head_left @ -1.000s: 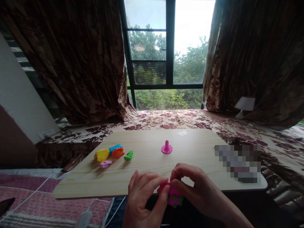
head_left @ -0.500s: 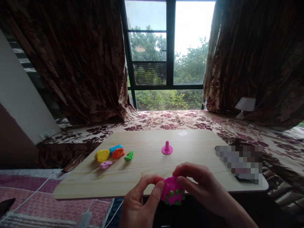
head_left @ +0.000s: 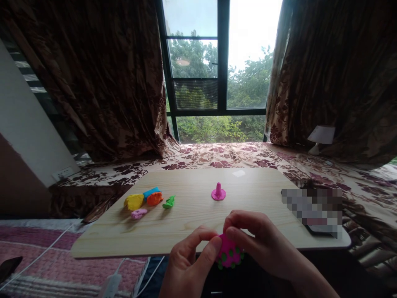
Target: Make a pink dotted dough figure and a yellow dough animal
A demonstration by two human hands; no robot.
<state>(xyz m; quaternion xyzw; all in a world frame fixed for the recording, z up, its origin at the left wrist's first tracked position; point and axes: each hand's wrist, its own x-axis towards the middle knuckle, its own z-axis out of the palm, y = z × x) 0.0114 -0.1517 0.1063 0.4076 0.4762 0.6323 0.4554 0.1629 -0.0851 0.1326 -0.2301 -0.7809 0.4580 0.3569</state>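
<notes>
A pink piece of modelling clay (head_left: pixel 228 252) dotted with green bits is held up just off the table's near edge. My left hand (head_left: pixel 194 258) pinches its left rim between thumb and forefinger. On the other side, my right hand (head_left: pixel 257 236) grips the upper right rim with thumb and bent fingers, hiding part of it. Beyond my hands, a pink clay disc with an upright stem (head_left: pixel 218 193) stands on the table. Farther left lie lumps of yellow clay (head_left: pixel 134 202), blue clay (head_left: pixel 151 193), orange clay (head_left: pixel 154 198), light pink clay (head_left: pixel 138 213) and green clay (head_left: pixel 169 202).
The pale wooden table (head_left: pixel 192 182) stands before a flower-patterned ledge (head_left: pixel 214 153). A blurred flat object (head_left: pixel 316 213) rests at the table's right. A small lamp (head_left: pixel 321 136) stands at the back right. A white power strip (head_left: pixel 111 285) with a cable is at lower left.
My left hand has shifted a little right, closer to my right hand. The pink clay piece has turned slightly and moved right, with more of its top covered by fingers.
</notes>
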